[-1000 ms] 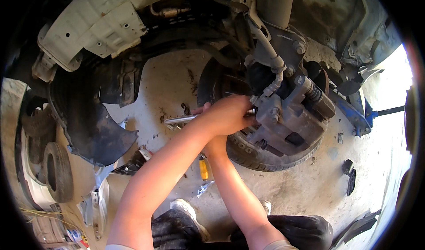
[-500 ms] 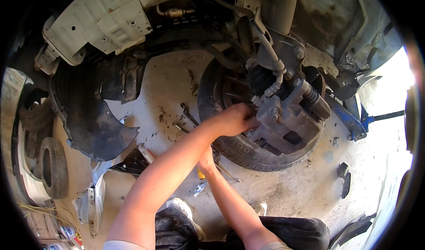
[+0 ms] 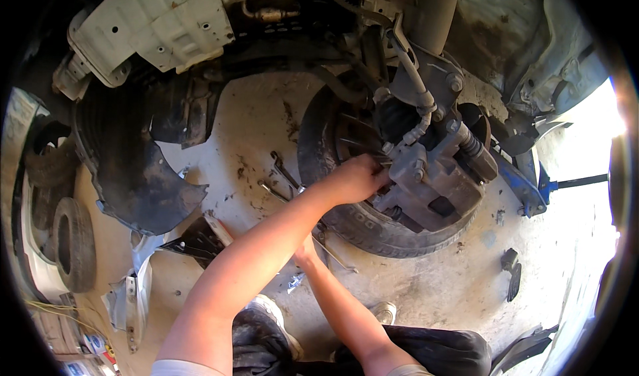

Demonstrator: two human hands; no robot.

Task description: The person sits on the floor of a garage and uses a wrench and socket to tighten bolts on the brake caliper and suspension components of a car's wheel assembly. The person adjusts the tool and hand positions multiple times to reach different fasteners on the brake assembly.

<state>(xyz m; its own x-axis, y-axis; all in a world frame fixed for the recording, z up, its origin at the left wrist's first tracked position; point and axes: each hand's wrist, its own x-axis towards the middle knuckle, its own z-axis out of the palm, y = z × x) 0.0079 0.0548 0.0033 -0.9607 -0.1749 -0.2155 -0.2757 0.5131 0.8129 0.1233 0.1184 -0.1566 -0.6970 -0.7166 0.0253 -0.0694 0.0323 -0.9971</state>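
My left hand (image 3: 359,178) reaches to the left side of a grey brake caliper (image 3: 436,179). Its fingers are curled in against the caliper; what they grip is hidden. The caliper hangs on the wheel hub, with a bent brake hose (image 3: 421,119) above it. Beneath lies a tyred wheel (image 3: 373,229) on its side. Crossing under my left forearm, my right hand (image 3: 305,251) shows only near the wrist, and its fingers are covered. A long thin metal tool (image 3: 339,256) lies by it, beside the tyre. Wrenches (image 3: 283,169) rest on the floor left of the wheel.
A blue jack (image 3: 526,186) with a dark handle stands at right. A torn black liner (image 3: 140,169) hangs at left, with old tyres (image 3: 74,246) beyond. A dark part (image 3: 511,273) lies on the concrete at right. Bare body metal (image 3: 160,33) overhangs the top.
The view has shifted slightly. My left hand stays by the caliper. My right hand has shifted slightly up and left, and the yellow thing beside it no longer shows.
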